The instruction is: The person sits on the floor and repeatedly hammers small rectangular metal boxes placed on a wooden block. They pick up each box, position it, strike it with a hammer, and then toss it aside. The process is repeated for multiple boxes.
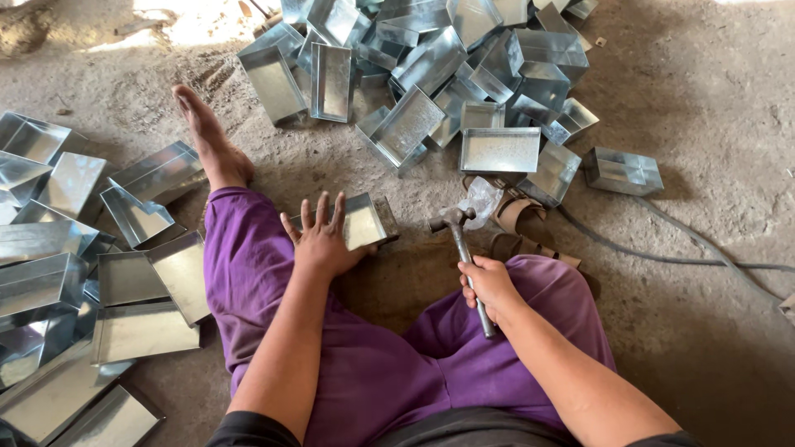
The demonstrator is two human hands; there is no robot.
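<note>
I sit on a dirt floor in purple trousers, one leg stretched out to the left. My left hand (323, 236) lies flat with spread fingers on the near edge of a shiny rectangular sheet-metal tray (364, 222) on the ground between my legs. My right hand (489, 285) grips the metal handle of a hammer (458, 236). The hammer's head hangs just right of the tray, above the floor.
A big heap of similar metal trays (431, 66) lies ahead. Another stack of trays (74, 273) is at my left. A single tray (623, 171) sits to the right, near a dark cable (662, 252). Rolled brown scraps (513, 228) lie by my right knee.
</note>
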